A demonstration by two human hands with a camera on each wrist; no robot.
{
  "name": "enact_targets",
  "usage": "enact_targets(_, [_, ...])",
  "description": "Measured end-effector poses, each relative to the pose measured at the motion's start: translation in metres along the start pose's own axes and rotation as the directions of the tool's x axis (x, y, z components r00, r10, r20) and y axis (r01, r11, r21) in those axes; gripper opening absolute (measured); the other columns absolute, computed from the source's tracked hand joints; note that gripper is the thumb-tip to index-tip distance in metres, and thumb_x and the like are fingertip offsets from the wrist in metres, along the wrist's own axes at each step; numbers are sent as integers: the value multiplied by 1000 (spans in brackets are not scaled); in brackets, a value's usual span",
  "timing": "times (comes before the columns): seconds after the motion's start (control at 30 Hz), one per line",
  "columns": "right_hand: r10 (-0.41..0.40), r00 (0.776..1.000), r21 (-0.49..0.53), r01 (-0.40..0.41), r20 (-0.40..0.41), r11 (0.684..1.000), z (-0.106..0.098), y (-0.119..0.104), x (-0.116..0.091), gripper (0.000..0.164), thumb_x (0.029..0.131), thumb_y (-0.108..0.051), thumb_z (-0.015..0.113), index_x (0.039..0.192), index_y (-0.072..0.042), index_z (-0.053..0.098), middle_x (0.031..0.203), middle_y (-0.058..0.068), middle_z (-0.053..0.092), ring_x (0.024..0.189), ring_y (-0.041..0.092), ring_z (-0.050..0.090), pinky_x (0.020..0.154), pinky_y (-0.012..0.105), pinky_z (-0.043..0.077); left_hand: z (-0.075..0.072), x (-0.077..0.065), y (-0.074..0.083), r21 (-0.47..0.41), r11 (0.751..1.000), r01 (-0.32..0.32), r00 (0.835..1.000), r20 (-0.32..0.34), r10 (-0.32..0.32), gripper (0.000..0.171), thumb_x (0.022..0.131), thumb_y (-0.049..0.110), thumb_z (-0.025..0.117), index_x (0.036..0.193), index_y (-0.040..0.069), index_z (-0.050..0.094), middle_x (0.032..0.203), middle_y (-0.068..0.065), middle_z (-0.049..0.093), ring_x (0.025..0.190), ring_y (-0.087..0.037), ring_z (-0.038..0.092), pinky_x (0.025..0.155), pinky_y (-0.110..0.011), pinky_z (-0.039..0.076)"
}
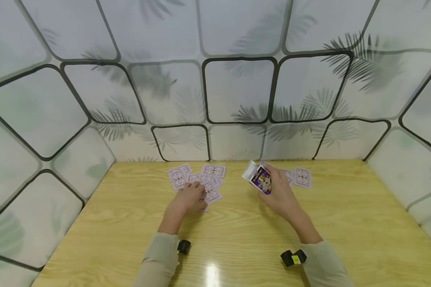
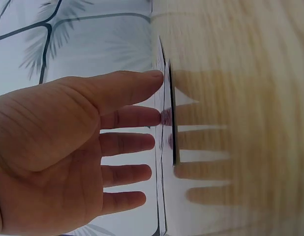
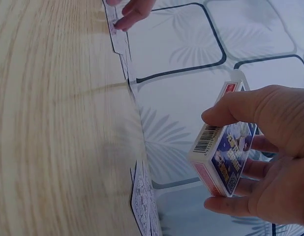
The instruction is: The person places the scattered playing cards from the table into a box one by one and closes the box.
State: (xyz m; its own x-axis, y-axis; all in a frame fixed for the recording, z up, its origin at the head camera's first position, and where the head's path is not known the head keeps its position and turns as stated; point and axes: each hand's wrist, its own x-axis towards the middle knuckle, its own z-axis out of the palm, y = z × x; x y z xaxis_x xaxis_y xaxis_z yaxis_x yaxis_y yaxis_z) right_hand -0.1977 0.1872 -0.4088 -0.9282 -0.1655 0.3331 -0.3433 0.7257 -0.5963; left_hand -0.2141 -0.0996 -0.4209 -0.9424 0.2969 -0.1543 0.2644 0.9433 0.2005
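Observation:
My right hand (image 1: 281,198) grips a card box (image 1: 261,180) above the table, its white flap standing up at the top left. In the right wrist view the thumb presses the barcode side of the card box (image 3: 216,140), with the fingers around the far side. My left hand (image 1: 191,197) rests on loose face-down playing cards (image 1: 213,193), purple-and-white on the back. Seen from the left wrist, the thumb (image 2: 127,88) and fairly straight fingers touch the cards' edges (image 2: 167,113). Part of these cards is hidden under the hand.
Several more face-down cards (image 1: 302,177) lie behind and right of my right hand. The spread on the left includes a card (image 1: 214,170) near the back edge. A wooden table (image 1: 237,231) meets a patterned wall covering (image 1: 237,139) behind the cards.

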Motion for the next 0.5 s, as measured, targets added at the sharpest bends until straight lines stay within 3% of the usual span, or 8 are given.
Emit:
enact_targets(0.1, [-18, 1000, -2, 18, 6, 1000, -2, -3, 0, 77, 71, -5, 71, 139, 1, 35, 114, 22, 46, 93, 29, 49, 74, 40, 46, 1, 0, -1, -6, 1000, -3, 1000, -18, 3, 20, 83, 22, 63, 99, 11, 57, 106, -6, 57, 103, -31, 51, 88, -50, 43])
enact_targets(0.2, [-23, 1000, -8, 23, 8, 1000, -3, -5, -2, 77, 70, -5, 73, 138, 0, 36, 110, 20, 46, 89, 28, 49, 72, 36, 46, -1, -1, 0, -18, 1000, -13, 1000, -23, 12, 16, 80, 18, 65, 91, 12, 56, 91, -3, 54, 88, -26, 49, 79, -46, 44])
enact_targets(0.5, [-21, 999, -31, 22, 44, 999, -8, -4, -8, 77, 73, -11, 74, 139, -1, 35, 112, 20, 46, 90, 27, 50, 73, 37, 47, 2, -1, 3, -15, 999, -28, 998, -48, 27, 28, 77, 32, 75, 83, 12, 56, 91, -5, 51, 85, -26, 48, 75, -44, 45])
